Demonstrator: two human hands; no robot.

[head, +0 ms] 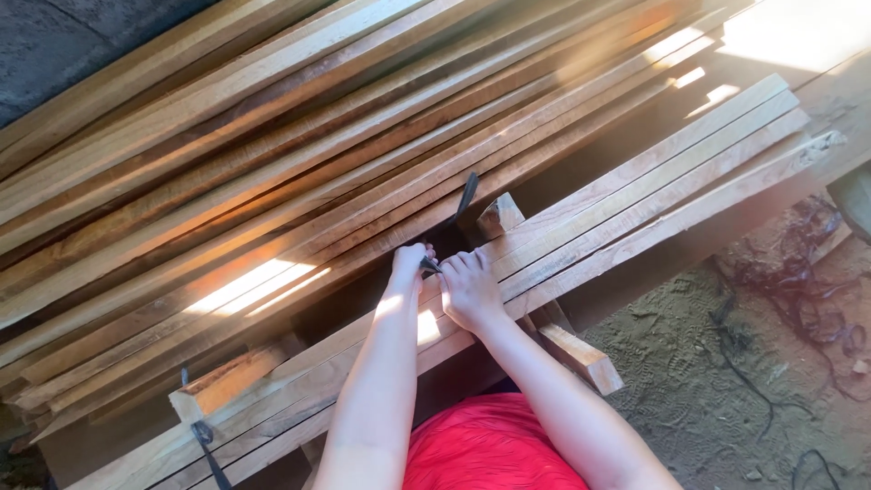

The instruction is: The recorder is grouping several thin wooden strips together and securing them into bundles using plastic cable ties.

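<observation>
My left hand (408, 265) and my right hand (469, 289) meet at the far edge of a bundle of long wooden slats (635, 204) that runs from lower left to upper right. Both hands pinch a black strap (461, 207) that comes up between this bundle and the big stack behind it. The strap's end sticks up past my fingers. My right palm rests on the slats.
A large stack of long planks (272, 136) fills the upper left. Short wooden blocks (581, 356) stick out under the bundle. Another black strap (204, 436) hangs at the lower left. Dirt ground with tangled black strapping (798, 281) lies to the right.
</observation>
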